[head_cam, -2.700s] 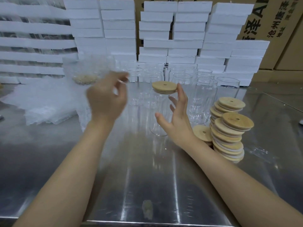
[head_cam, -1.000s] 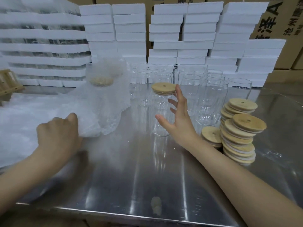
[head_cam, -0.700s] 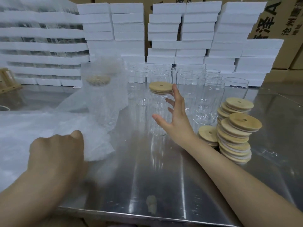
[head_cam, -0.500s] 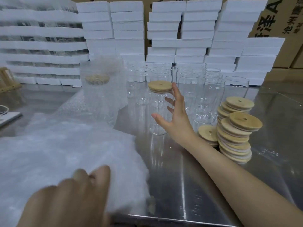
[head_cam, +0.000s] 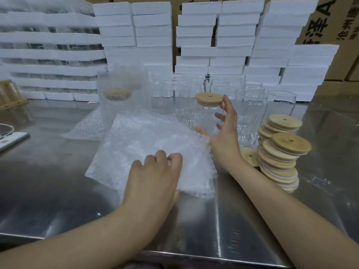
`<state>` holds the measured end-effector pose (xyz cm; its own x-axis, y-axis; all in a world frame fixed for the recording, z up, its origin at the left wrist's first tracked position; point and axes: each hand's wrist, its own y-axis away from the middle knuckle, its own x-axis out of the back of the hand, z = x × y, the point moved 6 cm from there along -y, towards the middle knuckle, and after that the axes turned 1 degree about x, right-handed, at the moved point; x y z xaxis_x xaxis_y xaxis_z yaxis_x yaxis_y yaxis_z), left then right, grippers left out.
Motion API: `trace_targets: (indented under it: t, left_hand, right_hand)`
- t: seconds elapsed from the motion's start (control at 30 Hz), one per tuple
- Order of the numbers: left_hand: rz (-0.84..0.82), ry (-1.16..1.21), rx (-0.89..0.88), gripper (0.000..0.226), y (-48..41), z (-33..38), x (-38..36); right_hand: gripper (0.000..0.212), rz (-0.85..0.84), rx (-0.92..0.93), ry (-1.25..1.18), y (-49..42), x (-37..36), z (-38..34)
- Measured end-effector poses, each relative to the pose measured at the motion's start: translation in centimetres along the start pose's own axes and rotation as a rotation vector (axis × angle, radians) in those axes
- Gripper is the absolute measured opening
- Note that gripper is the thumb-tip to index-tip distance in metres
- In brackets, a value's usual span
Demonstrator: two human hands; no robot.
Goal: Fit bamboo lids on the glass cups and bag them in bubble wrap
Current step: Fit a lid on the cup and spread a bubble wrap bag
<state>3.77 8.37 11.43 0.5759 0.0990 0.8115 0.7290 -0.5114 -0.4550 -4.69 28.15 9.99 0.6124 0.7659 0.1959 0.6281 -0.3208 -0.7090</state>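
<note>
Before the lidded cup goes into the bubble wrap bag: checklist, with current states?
1. Is the bamboo lid seated flat on the glass cup: ok.
2. Is the right hand around the cup: ok, thumb in front, fingers behind.
3. Does the left hand grip the bubble wrap bag: ok, fingers curled on it.
4. Is the bag mouth open: cannot tell; it lies flattish on the steel table.
5. Is the lid stack clear of the right forearm: not ok; it leans, close beside.
</note>
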Motion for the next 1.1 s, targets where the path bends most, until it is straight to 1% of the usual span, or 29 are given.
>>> trace_targets:
  t: [0.17,0.3,0.37,0.43,0.53,0.6,0.67,0.7,0.73,0.77,0.8,0.87,0.9,0.93,0.97,1.03,1.1]
  left_hand:
    - [0.051,-0.109,0.063,0.036,-1.0,-0.5,-1.1]
    - [-0.022,-0.236,0.108,0.034,-1.9,-1.6,-2.8]
    - [-0.071,-0.244,0.122,0.035,-2.5,-2.3,-3.2]
    - [-0.101,-0.199,0.132,0.042,-3.3,-2.8,-3.6]
    - [-0.187,-0.063,0.118,0.051,-4.0,-3.6,-4.2]
    - [-0.263,0.035,0.077,0.062,-3.7,-4.2,-3.4]
    - [-0.313,0.089,0.026,0.085,-3.0,-4.7,-2.5]
    - [-0.296,0.093,0.013,0.098,-2.7,-5.2,-1.4]
    - [-0.233,0.142,0.030,0.108,-2.8,-5.8,0.0]
    - [-0.139,0.252,0.082,0.112,-3.2,-6.8,1.5]
    - [-0.018,0.389,0.155,0.109,-4.0,-8.3,2.7]
    - [0.264,0.577,0.293,0.092,-6.3,-12.1,3.7]
    - [0.360,0.628,0.355,0.089,-7.5,-13.9,3.3]
    - [0.381,0.695,0.425,0.094,-8.9,-15.5,2.1]
    - [0.320,0.789,0.508,0.106,-10.2,-16.8,0.3]
    - [0.121,1.019,0.668,0.130,-12.0,-18.2,-4.0]
    - [0.024,1.154,0.720,0.138,-12.8,-18.6,-7.5]
  right_hand:
    - [0.102,-0.009,0.011,0.043,0.0,0.0,0.2]
    - [0.100,-0.014,0.017,0.042,0.1,0.1,0.1]
    - [0.099,-0.016,0.017,0.048,0.2,0.2,-0.1]
    - [0.099,-0.021,0.012,0.049,0.3,0.2,-0.1]
    - [0.099,-0.025,0.008,0.056,0.3,0.2,-0.2]
    - [0.099,-0.023,0.009,0.058,0.3,0.1,-0.3]
    - [0.099,-0.020,0.010,0.058,0.3,0.0,-0.3]
    - [0.099,-0.021,0.010,0.059,0.2,0.0,-0.2]
    - [0.098,-0.022,0.011,0.060,0.2,0.0,-0.2]
    - [0.098,-0.023,0.012,0.062,0.2,-0.1,-0.1]
    - [0.098,-0.024,0.012,0.063,0.2,-0.1,-0.1]
    - [0.098,-0.029,0.010,0.060,0.3,-0.1,0.0]
    - [0.097,-0.031,0.008,0.057,0.3,-0.1,0.0]
    - [0.097,-0.030,0.007,0.056,0.3,-0.1,0.0]
    - [0.097,-0.031,0.007,0.056,0.3,-0.1,0.0]
    - [0.098,-0.034,0.009,0.058,0.3,-0.1,-0.1]
    - [0.097,-0.035,0.015,0.061,0.3,-0.1,-0.1]
